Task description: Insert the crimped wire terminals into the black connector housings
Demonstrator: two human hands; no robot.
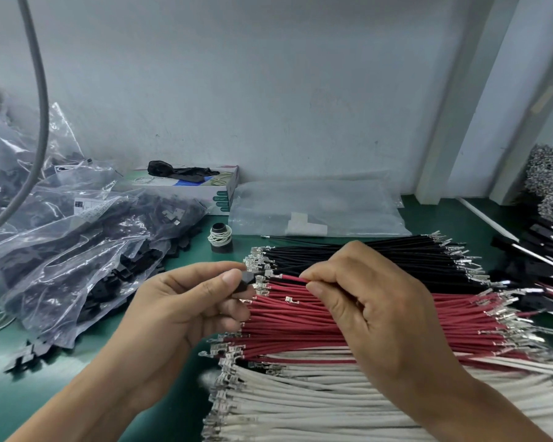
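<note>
From the head camera we see a green table with lots of wires lying side by side on the right; the black wires are at the back, the red wires are in the middle, and the white wires fill the lower right of the frame; each wire has a small shiny metal tip.

In the middle of the frame our left hand has its fingers curled, and it pinches a small black connector housing between thumb and first finger; just to its right our right hand is curled too, and its thumb and fingers pinch one red wire; the metal tip of that wire points left and sits just beside the housing; we cannot tell if it has gone in.

On the left of the frame lie clear plastic bags full of black parts; behind them sits a box near the grey wall; a small black roll stands between the bags and the wires; a flat clear bag lies behind the black wires.
</note>
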